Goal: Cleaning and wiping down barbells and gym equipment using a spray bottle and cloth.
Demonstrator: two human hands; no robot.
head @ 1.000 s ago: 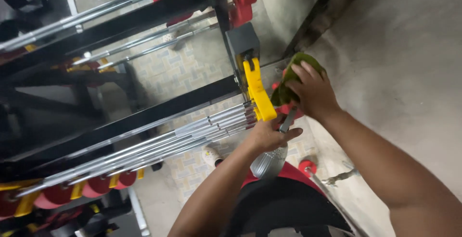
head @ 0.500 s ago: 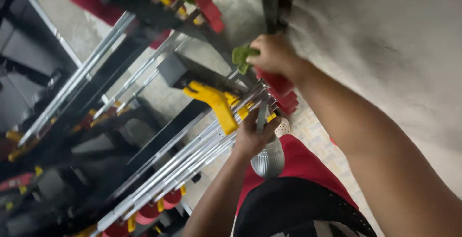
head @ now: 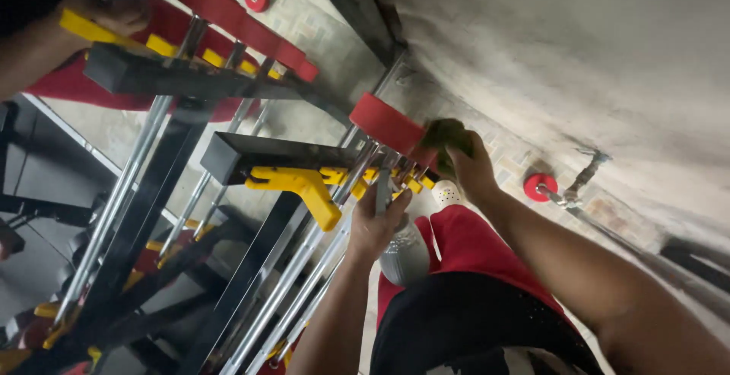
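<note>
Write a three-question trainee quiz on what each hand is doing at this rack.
1. True or false: the right hand presses a green cloth by the red pad.
2. What does the left hand grip? A) a bar end B) a silver bottle C) the yellow hook
3. Fill in: the bars in the rack are ____ coloured.

Key: 1 true; 2 A, the bar end; 3 silver.
</note>
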